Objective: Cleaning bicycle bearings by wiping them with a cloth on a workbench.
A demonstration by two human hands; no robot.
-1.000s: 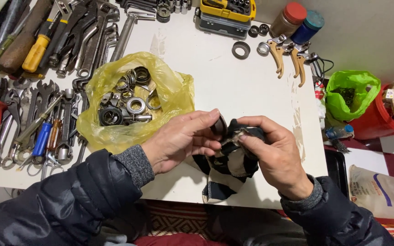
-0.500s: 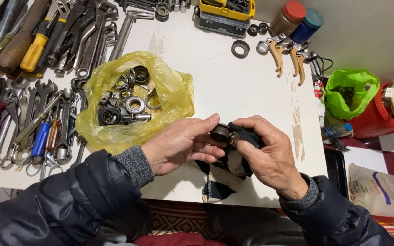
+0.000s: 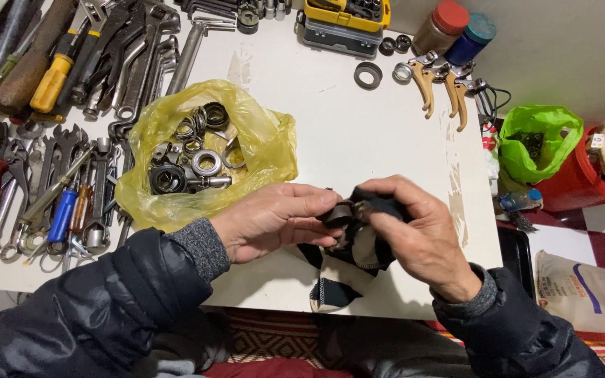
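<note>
Small dark round metal ring part point(image 3: 338, 212) sits between both hands, above the near middle of the white table point(image 3: 358, 133), just off its surface. Left hand point(image 3: 271, 220) pinches the ring from the left, thumb and fingertips closed narrow on its rim. Right hand point(image 3: 414, 234) is closed around a dark blue cloth with pale patches point(image 3: 355, 255), pressing the cloth against the right side of the ring; fingers curled tight, not spread. Lower end of the cloth hangs down to the near table edge. Both arms in dark padded jacket sleeves with grey knit cuffs.

Left of the hands, touching distance from the left wrist: crumpled yellow plastic bag point(image 3: 260, 140) lying open, holding a heap of steel rings and bearings point(image 3: 194, 157). Far left: rows of wrenches and pliers point(image 3: 71, 168). Far edge of the table: yellow-and-grey parts case point(image 3: 344, 21), loose black ring point(image 3: 369, 75), tan-handled brake levers point(image 3: 442, 80). Off the right side, well apart: green plastic bag point(image 3: 537, 140), red bucket point(image 3: 582, 185).
</note>
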